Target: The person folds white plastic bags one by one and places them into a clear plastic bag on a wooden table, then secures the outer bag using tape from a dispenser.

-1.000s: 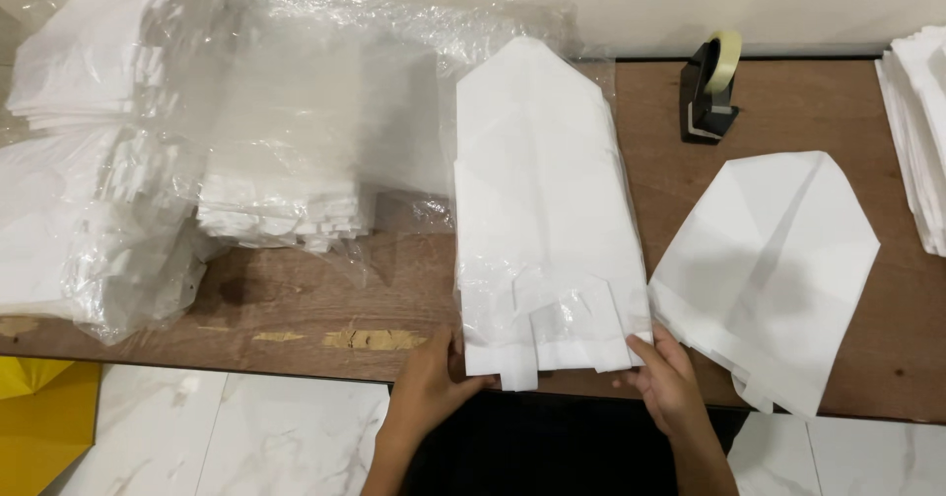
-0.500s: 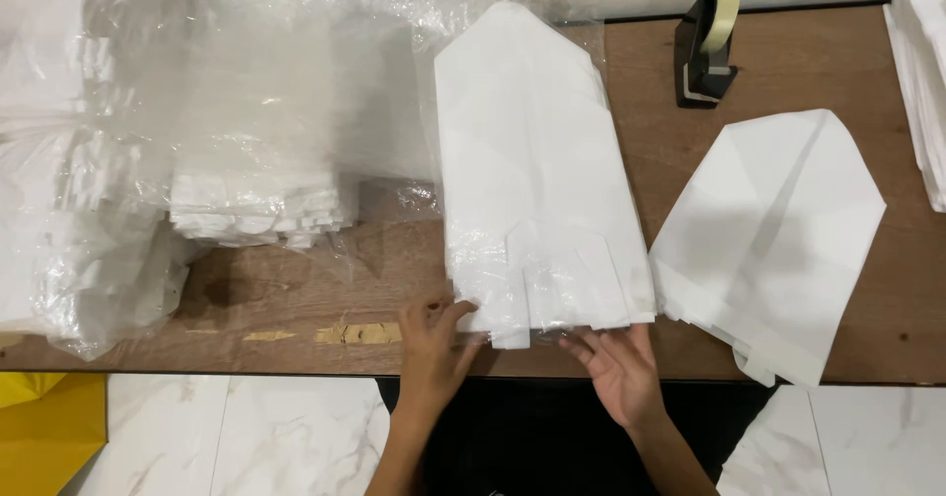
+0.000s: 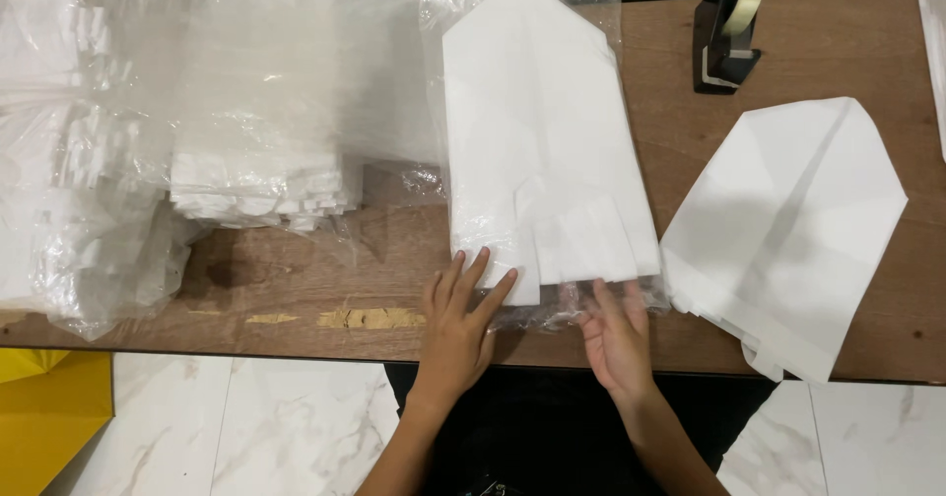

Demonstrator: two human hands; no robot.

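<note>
A stack of white folded paper pieces in a clear plastic wrap (image 3: pixel 542 132) lies on the brown wooden table (image 3: pixel 690 171), its pointed end away from me. My left hand (image 3: pixel 461 324) rests flat, fingers spread, at the stack's near left corner. My right hand (image 3: pixel 616 333) lies palm up under the crinkled plastic at the stack's near edge. Neither hand grips anything.
A second pointed stack of white paper (image 3: pixel 788 230) lies to the right, overhanging the table edge. Plastic-wrapped bundles of white paper (image 3: pixel 197 112) fill the left side. A black tape dispenser (image 3: pixel 724 33) stands at the back. A yellow object (image 3: pixel 49 417) sits on the marble floor at left.
The stack has slid slightly away from the table edge. Both hands have let go of its near end and now lie open beside and under it.
</note>
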